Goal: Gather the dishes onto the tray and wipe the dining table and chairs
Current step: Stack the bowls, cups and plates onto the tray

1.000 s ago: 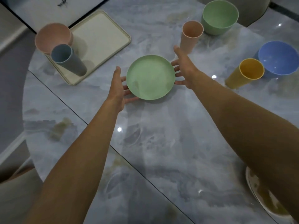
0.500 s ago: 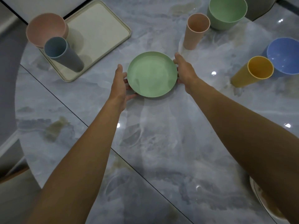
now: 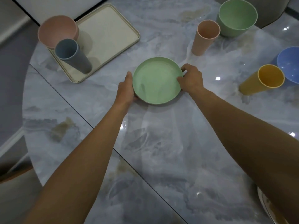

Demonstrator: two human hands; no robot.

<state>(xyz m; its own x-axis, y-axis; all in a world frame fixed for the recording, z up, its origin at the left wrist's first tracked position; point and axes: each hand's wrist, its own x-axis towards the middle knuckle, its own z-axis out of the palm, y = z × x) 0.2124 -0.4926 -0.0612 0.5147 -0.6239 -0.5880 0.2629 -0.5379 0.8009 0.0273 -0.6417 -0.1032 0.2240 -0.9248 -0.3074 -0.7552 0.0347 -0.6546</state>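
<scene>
Green plate is gripped at opposite rims by the curled left hand and right hand, mid table, near the tray; with so shallow a hold, it could be dropped.

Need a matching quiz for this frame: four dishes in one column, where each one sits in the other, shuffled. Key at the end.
Dishes
1. green plate
2. grey cup
3. yellow cup
4. green bowl

Places
a. beside the blue bowl, at the right
b. gripped at its rim by the left hand and the right hand
c. standing on the tray
d. at the far side of the table, just behind the peach cup

Pairs: 1-b, 2-c, 3-a, 4-d
</scene>
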